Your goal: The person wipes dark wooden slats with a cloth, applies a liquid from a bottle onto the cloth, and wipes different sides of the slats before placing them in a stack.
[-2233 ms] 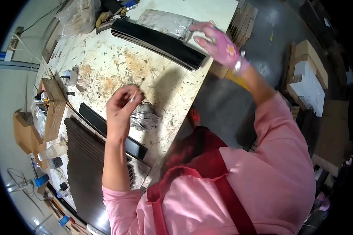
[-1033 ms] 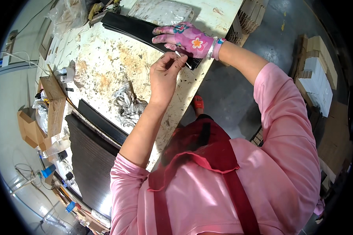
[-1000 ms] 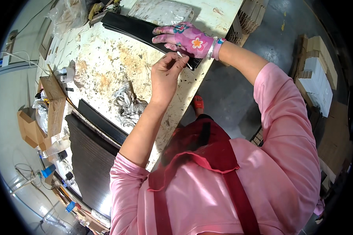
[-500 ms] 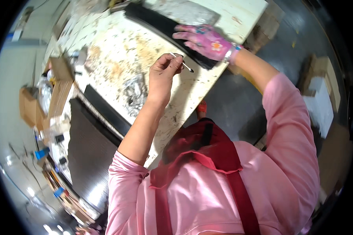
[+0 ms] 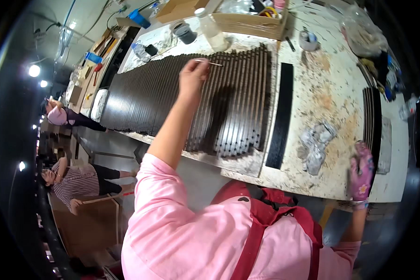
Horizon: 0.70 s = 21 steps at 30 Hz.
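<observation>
My bare left hand is closed in a pinch on a thin white cotton swab. It is raised over a wide array of dark, narrow strips laid side by side on the table, and its shadow falls on them. Far to the right, my right hand, in a pink flowered glove, rests at the near end of a small stack of black strips. Its fingers are stretched out along the stack, slightly blurred. A single wide black strip lies between the two hands.
A crumpled grey rag lies on the stained white table. At the back are a clear bottle, a dark cup, a small can, a cardboard box and a plastic bag. Two people are off to the left.
My view has swung left, bringing the strip array to the middle. My left hand has moved from beside the right hand to over the array, still holding the swab; my right hand stays by the stack.
</observation>
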{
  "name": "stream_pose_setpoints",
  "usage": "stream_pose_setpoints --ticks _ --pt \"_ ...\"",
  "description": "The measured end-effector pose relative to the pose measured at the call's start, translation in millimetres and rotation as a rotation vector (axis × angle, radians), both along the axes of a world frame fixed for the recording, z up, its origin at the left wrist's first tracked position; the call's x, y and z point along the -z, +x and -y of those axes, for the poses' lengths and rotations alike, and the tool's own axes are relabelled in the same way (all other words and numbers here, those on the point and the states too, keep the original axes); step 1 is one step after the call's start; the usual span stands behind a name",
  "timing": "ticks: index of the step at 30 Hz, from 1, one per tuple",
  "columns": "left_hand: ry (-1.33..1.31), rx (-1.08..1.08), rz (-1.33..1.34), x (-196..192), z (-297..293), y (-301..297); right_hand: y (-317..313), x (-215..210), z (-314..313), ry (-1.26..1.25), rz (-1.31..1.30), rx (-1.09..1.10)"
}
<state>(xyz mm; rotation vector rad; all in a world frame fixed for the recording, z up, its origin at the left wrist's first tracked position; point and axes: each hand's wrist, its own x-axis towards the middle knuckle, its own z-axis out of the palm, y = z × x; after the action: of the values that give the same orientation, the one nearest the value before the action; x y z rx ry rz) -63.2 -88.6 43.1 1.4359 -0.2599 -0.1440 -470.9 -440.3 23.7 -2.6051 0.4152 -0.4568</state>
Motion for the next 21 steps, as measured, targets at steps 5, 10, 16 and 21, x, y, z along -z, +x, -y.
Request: stream_pose_setpoints --ticks 5,10,16,21 --pt "0.046 -0.247 0.006 11 -94 99 76 21 -98 0.006 -0.071 -0.02" --pt "0.285 -0.401 0.176 43 -161 243 103 92 -108 -0.123 -0.044 0.254" --pt "0.98 -0.477 0.51 76 -145 386 109 103 -121 -0.216 -0.161 0.446" --pt "1.472 -0.447 1.19 169 -297 569 140 103 -115 -0.338 -0.113 0.428"
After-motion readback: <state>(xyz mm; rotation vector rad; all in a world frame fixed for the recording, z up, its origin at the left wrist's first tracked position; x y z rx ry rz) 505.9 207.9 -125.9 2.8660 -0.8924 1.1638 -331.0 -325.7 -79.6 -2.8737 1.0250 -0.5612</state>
